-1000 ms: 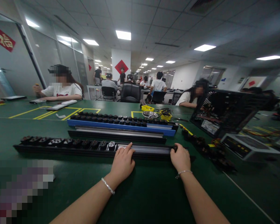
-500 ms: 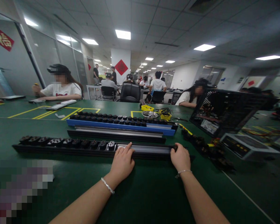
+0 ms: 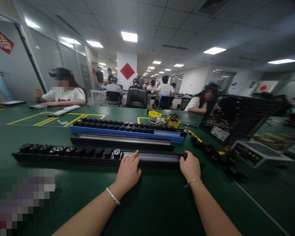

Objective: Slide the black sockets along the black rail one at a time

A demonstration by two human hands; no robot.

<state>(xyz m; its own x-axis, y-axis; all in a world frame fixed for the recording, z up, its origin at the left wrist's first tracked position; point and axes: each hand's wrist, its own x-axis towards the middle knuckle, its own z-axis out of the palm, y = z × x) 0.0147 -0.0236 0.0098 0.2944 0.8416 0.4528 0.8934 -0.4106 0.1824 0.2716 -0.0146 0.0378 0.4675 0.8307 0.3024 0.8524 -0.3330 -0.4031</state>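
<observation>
A long black rail (image 3: 51, 159) lies across the green table in front of me. Black and white socket modules (image 3: 89, 151) with pin-like tops line its left part; the bare channel (image 3: 159, 158) to their right is silvery. My left hand (image 3: 130, 165) rests on the rail's near edge beside the last white module, its fingers stretched out and index finger over the channel. At the rail's right end, my right hand (image 3: 190, 167) is closed, thumb and curled fingers around a small black part (image 3: 185, 155) that is mostly hidden.
Behind lie another black rail (image 3: 123, 141) and a blue rail (image 3: 127, 133) bearing rows of modules. To the right are a string of dark parts (image 3: 216, 155), a power supply (image 3: 258, 155) and an open computer case (image 3: 241, 114). Yellow trays (image 3: 154, 114) and a metal dish (image 3: 157, 121) stand farther back.
My hands and the rail hold almost the same place; the view has shifted very slightly. In the background, two standing people have moved a little to the left.
</observation>
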